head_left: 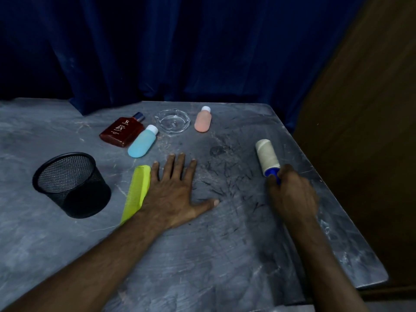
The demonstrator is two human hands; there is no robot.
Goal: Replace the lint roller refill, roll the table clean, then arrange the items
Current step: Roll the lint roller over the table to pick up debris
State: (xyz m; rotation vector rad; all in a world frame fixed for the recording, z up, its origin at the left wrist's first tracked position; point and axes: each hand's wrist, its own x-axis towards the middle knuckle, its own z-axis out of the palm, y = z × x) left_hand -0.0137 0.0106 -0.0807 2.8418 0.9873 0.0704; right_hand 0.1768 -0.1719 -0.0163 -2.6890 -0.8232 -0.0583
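Head view: I see one grey marbled table (pixel 202 255) with a blue curtain (pixel 180 52) behind its far edge.
Right hand: my right hand (pixel 292 197) is clenched round the blue handle of the lint roller (pixel 267 158), near the table's right edge.
Lint roller: its pale roll lies low on the tabletop, pointing toward the far edge; I think it touches the surface, though the dim light leaves that unsure.
Left hand: my left hand (pixel 173 188) lies flat and released, fingers spread, palm down in the table's middle.
Hair clippings: dark hair clippings (pixel 225 176) are scattered between the two hands.
Comb: a yellow-green comb (pixel 137 190) lies just beside my left hand, partly under its edge.
Mesh cup: a black mesh cup (pixel 72 185) stands toward the left edge.
Far edge: a brown bottle (pixel 122 131), a blue bottle (pixel 143 141) and a pink bottle (pixel 203 120) lie on their sides, with a glass ashtray (pixel 172 121) between the blue and the pink one.
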